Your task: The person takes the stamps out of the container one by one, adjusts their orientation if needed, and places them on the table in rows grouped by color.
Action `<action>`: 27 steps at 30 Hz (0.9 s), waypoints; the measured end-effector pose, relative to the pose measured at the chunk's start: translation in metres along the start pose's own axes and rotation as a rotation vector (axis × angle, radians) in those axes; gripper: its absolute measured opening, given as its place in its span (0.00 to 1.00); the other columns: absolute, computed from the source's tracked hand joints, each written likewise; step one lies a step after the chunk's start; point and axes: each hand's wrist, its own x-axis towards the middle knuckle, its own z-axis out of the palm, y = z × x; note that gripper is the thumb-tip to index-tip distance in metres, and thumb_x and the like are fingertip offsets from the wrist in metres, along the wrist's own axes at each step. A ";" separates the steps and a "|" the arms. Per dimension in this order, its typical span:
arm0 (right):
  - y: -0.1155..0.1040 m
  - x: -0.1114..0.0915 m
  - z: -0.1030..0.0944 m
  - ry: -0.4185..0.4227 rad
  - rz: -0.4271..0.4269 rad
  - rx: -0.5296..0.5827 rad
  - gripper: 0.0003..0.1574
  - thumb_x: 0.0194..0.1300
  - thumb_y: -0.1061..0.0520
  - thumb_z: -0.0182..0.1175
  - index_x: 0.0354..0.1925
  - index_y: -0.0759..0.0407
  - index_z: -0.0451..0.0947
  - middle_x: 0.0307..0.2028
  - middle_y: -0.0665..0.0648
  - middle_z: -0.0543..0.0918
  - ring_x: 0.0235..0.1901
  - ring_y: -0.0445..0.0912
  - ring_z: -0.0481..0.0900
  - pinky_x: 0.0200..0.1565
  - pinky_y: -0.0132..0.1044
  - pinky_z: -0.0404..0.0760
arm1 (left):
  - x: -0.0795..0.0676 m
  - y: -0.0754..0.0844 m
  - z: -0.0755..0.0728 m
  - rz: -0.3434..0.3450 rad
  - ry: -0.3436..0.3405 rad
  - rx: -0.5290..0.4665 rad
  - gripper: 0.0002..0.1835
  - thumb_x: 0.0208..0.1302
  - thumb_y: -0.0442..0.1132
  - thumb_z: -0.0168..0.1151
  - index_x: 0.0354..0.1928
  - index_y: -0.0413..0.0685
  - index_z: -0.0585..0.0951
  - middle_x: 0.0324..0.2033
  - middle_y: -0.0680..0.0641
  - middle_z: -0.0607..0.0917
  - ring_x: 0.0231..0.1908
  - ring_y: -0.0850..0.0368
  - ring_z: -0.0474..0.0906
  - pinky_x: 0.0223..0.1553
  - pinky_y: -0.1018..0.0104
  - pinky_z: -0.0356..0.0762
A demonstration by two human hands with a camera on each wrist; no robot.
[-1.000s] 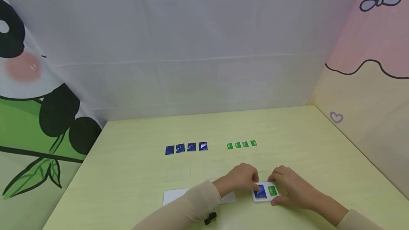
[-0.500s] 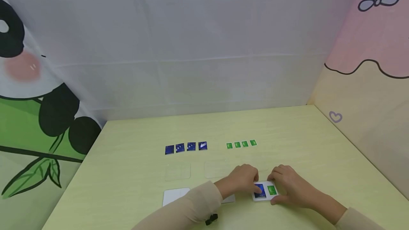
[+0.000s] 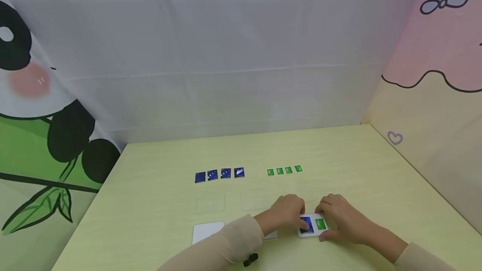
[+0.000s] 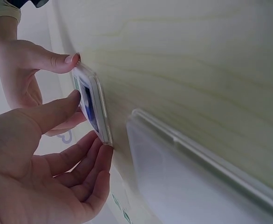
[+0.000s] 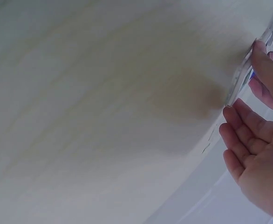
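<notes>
A flat white case [image 3: 315, 216] with a clear rim lies on the table, bearing a blue picture sticker [image 3: 311, 227] and a smaller green one [image 3: 320, 224]. My left hand [image 3: 285, 210] has its thumb on the blue sticker, its fingertips at the case's edge, as the left wrist view shows. From the right, my right hand [image 3: 344, 221] holds the case between thumb at the near edge and fingers at the far edge. Left of it another white case [image 3: 206, 231] lies partly under my left sleeve [image 3: 235, 239].
Toward the back lie a row of blue stickers [image 3: 219, 174] and a row of green ones [image 3: 284, 170]. Clear, thin rectangular covers [image 3: 209, 203] lie in front of them. A white cloth wall [image 3: 241, 74] rises behind the table.
Both hands stay at the case almost unmoved, the left thumb still on the blue sticker. The view has shifted very slightly.
</notes>
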 end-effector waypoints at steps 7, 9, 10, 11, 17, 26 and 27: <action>0.000 0.001 -0.001 -0.039 0.036 0.023 0.34 0.45 0.28 0.68 0.39 0.50 0.79 0.38 0.42 0.79 0.41 0.38 0.72 0.49 0.45 0.73 | 0.002 0.001 0.003 -0.006 0.014 0.034 0.17 0.50 0.55 0.73 0.30 0.52 0.80 0.21 0.58 0.75 0.24 0.65 0.68 0.29 0.75 0.63; 0.000 0.001 0.000 -0.022 0.030 0.016 0.33 0.44 0.28 0.69 0.39 0.50 0.79 0.38 0.41 0.79 0.41 0.37 0.72 0.48 0.44 0.74 | 0.002 0.001 0.004 -0.008 0.019 0.042 0.17 0.50 0.55 0.73 0.30 0.52 0.80 0.22 0.58 0.75 0.24 0.65 0.68 0.29 0.75 0.63; 0.001 0.001 0.001 -0.012 0.025 0.012 0.33 0.44 0.28 0.69 0.39 0.50 0.79 0.38 0.41 0.79 0.41 0.37 0.72 0.48 0.43 0.74 | 0.002 0.001 0.005 -0.009 0.020 0.044 0.16 0.50 0.54 0.73 0.30 0.52 0.80 0.22 0.58 0.75 0.24 0.65 0.68 0.29 0.75 0.62; 0.001 0.001 0.002 0.001 0.014 0.012 0.33 0.44 0.29 0.69 0.39 0.50 0.79 0.38 0.41 0.79 0.41 0.37 0.73 0.48 0.44 0.74 | 0.001 0.001 0.005 -0.008 0.023 0.047 0.16 0.50 0.54 0.73 0.31 0.52 0.81 0.22 0.58 0.75 0.24 0.65 0.68 0.29 0.75 0.62; 0.006 0.000 0.008 0.047 -0.043 -0.010 0.33 0.46 0.28 0.68 0.40 0.50 0.78 0.39 0.41 0.78 0.42 0.37 0.72 0.49 0.43 0.74 | 0.001 0.000 0.006 -0.004 0.037 0.045 0.16 0.50 0.54 0.74 0.30 0.51 0.81 0.22 0.57 0.75 0.24 0.64 0.67 0.28 0.75 0.62; 0.014 -0.001 0.013 0.104 -0.161 0.011 0.32 0.48 0.32 0.69 0.41 0.52 0.77 0.39 0.41 0.77 0.43 0.36 0.70 0.49 0.36 0.69 | 0.000 0.000 0.007 -0.016 0.051 0.020 0.17 0.49 0.53 0.74 0.30 0.51 0.81 0.22 0.57 0.75 0.24 0.64 0.67 0.27 0.75 0.62; 0.014 -0.001 0.013 0.103 -0.165 0.015 0.32 0.49 0.32 0.69 0.41 0.52 0.77 0.39 0.42 0.77 0.43 0.36 0.69 0.49 0.36 0.68 | 0.000 0.001 0.008 -0.017 0.051 0.019 0.17 0.49 0.53 0.74 0.29 0.51 0.81 0.22 0.57 0.75 0.24 0.64 0.68 0.28 0.75 0.62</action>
